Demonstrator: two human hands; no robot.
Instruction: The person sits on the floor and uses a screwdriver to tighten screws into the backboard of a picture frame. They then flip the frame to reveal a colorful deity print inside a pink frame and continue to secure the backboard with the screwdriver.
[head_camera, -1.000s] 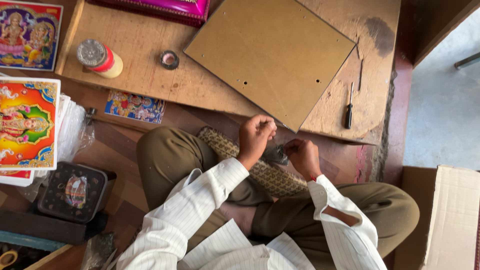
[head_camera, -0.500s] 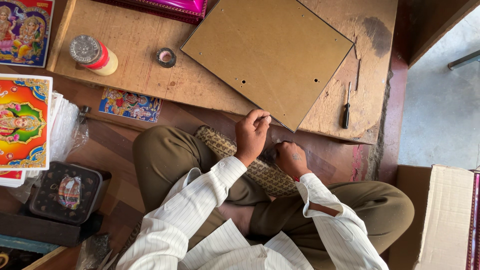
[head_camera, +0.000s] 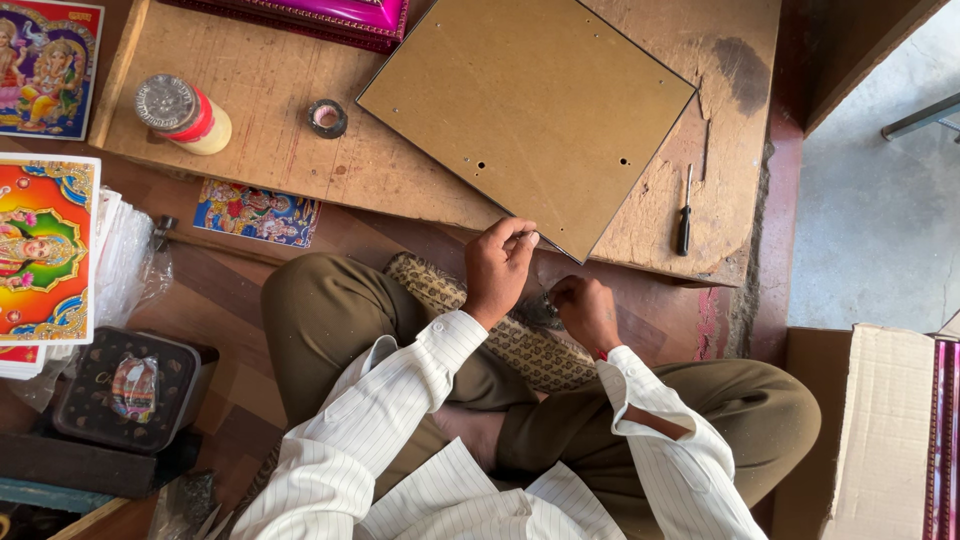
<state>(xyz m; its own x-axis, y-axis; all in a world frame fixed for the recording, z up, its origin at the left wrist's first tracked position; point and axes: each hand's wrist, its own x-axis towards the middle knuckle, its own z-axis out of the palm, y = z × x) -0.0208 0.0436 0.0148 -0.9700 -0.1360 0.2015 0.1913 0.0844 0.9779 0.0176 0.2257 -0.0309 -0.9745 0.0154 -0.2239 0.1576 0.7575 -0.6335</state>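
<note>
I see the brown backing board (head_camera: 530, 105) lying flat on the low wooden desk (head_camera: 250, 80), turned so that one corner points toward my lap. My left hand (head_camera: 497, 268) sits right at that near corner, fingers curled in a closed pinch on something thin and small at the board's edge; I cannot tell what it is. My right hand (head_camera: 585, 312) is just beside it, lower and closer to my body, fingers bent into a loose fist over a small dark object that is too hidden to name. Both hands hover above a woven patterned mat (head_camera: 500, 325) that lies across my crossed legs.

On the desk to the right of the board a screwdriver (head_camera: 685, 212) with a dark handle lies near the edge, and a thin nail or pin rests just above it. To the left of the board sits a small roll of dark tape (head_camera: 327, 118), and further left a cream bottle (head_camera: 185, 113) with a red band and a metal cap lies on its side. A pink-framed picture (head_camera: 320, 15) is at the far edge.

On the floor, a small colourful print (head_camera: 257, 213) lies just below the desk, a stack of bright prints (head_camera: 45, 255) is at the left, with a dark tray (head_camera: 125, 390) below them. A cardboard box (head_camera: 880, 430) stands at the right.
</note>
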